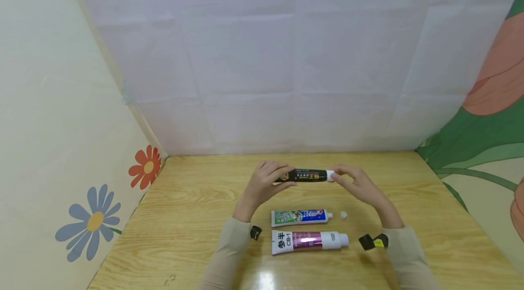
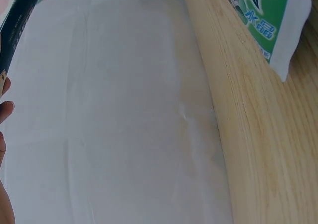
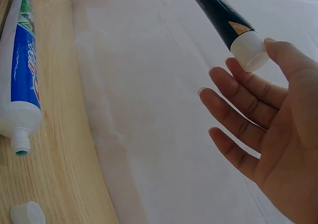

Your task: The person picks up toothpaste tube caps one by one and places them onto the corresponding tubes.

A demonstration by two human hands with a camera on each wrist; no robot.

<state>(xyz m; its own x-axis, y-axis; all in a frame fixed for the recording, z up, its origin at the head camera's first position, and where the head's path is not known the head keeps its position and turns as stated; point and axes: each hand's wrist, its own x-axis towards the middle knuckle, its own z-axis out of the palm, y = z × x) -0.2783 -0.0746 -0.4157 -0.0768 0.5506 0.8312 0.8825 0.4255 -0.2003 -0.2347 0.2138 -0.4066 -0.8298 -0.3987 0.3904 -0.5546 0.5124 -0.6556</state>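
Above the table, my left hand grips the rear part of a black toothpaste tube, held level. My right hand pinches the white cap on the tube's right end between thumb and index finger; the other fingers are spread below it in the right wrist view. Nearer to me lies a green-and-blue toothpaste tube with its nozzle uncapped. A small white cap rests just right of that nozzle. Closest to me is a white-and-pink toothpaste tube with its white cap on.
All of this is on or over a wood-grain table. A white cloth wall rises behind it. Flower-patterned panels stand to the left and right. A black wrist strap piece shows by the right sleeve.
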